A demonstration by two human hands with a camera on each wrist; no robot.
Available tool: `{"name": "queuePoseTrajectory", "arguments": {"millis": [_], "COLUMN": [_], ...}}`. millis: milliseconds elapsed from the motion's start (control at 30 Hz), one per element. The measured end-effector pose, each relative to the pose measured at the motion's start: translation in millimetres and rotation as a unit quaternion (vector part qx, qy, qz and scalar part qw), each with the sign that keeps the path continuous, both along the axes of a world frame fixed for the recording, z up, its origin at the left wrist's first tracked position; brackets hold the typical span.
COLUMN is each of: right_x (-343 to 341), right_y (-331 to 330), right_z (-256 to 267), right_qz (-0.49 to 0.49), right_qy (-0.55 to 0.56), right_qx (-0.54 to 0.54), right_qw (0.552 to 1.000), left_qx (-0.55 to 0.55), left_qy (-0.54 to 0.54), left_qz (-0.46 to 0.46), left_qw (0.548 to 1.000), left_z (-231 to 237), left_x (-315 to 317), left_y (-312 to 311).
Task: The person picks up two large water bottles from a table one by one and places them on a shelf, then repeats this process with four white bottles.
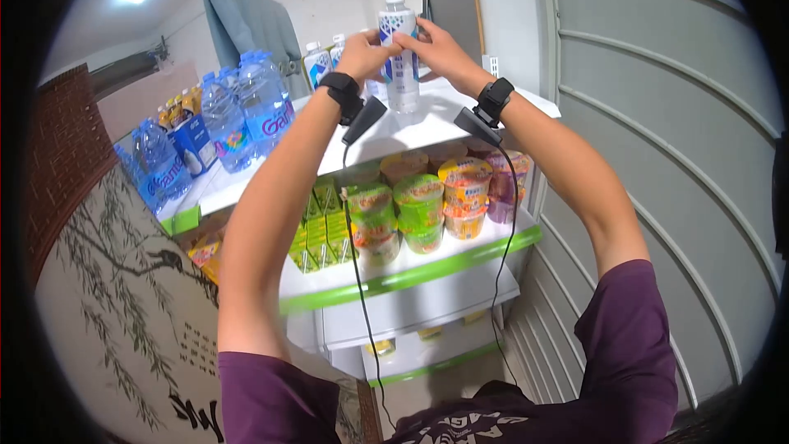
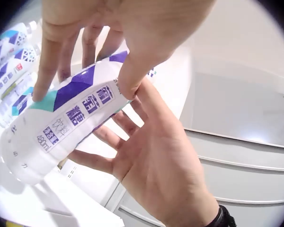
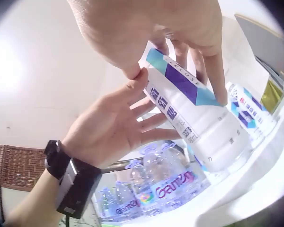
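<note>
A glucose drink bottle (image 1: 403, 82) with a white cap and a white, purple and teal label stands upright on the top shelf in the head view. My left hand (image 1: 362, 57) grips it from the left and my right hand (image 1: 448, 53) from the right. Both thumbs meet at the front of the label, with the fingers spread round the sides and back. In the left wrist view the purple label print on the bottle (image 2: 80, 111) faces the camera. The right wrist view shows the bottle's lower half (image 3: 217, 137) close over the white shelf.
Similar bottles (image 1: 316, 64) stand behind to the left. Large water bottles (image 1: 263, 107) and a blue-and-white box (image 1: 195, 144) line the shelf's left side. Below are instant noodle cups (image 1: 419, 210) and green cartons (image 1: 320, 238). A grey slatted wall (image 1: 657, 115) rises on the right.
</note>
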State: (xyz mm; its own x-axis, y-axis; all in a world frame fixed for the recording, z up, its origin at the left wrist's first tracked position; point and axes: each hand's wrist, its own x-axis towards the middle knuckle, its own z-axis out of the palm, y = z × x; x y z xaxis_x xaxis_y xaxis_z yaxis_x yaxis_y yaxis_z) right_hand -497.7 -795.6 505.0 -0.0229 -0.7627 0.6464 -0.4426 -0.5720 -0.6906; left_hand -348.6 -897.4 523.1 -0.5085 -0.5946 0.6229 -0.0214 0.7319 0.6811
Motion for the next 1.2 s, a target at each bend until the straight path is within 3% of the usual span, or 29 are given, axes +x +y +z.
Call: {"name": "queuePoseTrajectory", "arguments": {"millis": [233, 367, 800, 1033, 1200], "right_x": [-41.9, -59.3, -82.4, -58.6, -42.4], "right_y": [-68.0, -107.0, -189.3, -197.8, -233.7], "right_z": [15.2, 12.8, -0.7, -1.5, -6.6], "right_qz": [0.011, 0.008, 0.035, 0.084, 0.057], "right_qy": [0.006, 0.008, -0.015, -0.036, -0.057], "right_qx": [0.097, 0.111, 0.124, 0.122, 0.127], "right_qw": [0.995, 0.994, 0.991, 0.988, 0.989], "left_qx": [0.078, 0.078, 0.121, 0.054, -0.077], "left_qy": [0.028, 0.03, 0.011, -0.023, 0.098], "left_qz": [-0.014, 0.009, 0.119, 0.213, 0.195], "left_qw": [0.996, 0.996, 0.985, 0.975, 0.973], "left_z": [-3.1, -5.7, -16.8, -31.1, -52.7], "left_x": [-38.1, -62.6, -90.1, -82.6, -71.1], "left_y": [-47.4, -97.1, -156.5, -187.5, -182.4]}}
